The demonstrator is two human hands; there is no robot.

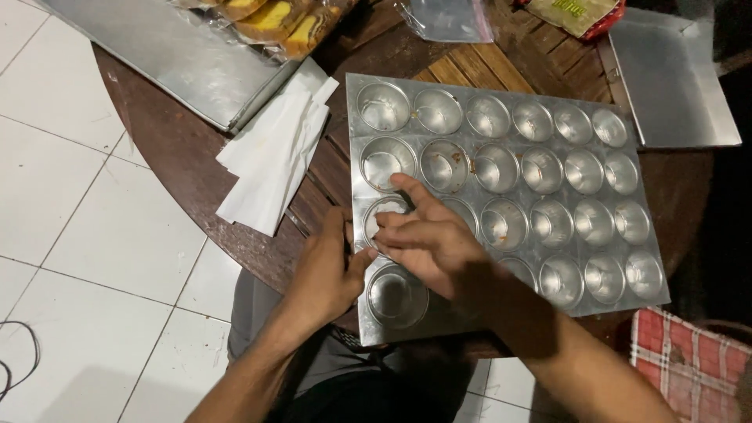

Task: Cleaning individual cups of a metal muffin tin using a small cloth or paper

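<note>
**Inspector:** Position of the tray [501, 102]?

**Assistant:** Centre of the frame, flat on the round wooden table [180, 157]. Rows of cups, most bare metal, some showing brown residue.

**Inspector:** Hands?

**Assistant:** The left hand [329, 274] rests on the tray's left edge, at lower centre, thumb laid toward the rim; it looks to be steadying the tray, not clenched on anything. The right hand [431, 239] is spread open over the left column, fingers apart and reaching into the third cup [384, 215] from the top. Whether the fingertips pinch anything there, I cannot tell.

**Inspector:** Surroundings?

**Assistant:** A stack of white papers [274, 157] just left of the tray. A metal lid [674, 78] at upper right, another flat pan [172, 55] at upper left with wrapped cakes [274, 19] on it.

**Inspector:** Recommendation for working the cup?

**Assistant:** In my judgement, keep the left hand pressing on the edge so the thin tray cannot slide, and run the fingertips round the whole wall of the cup, since residue sits low in neighbouring cups.
</note>
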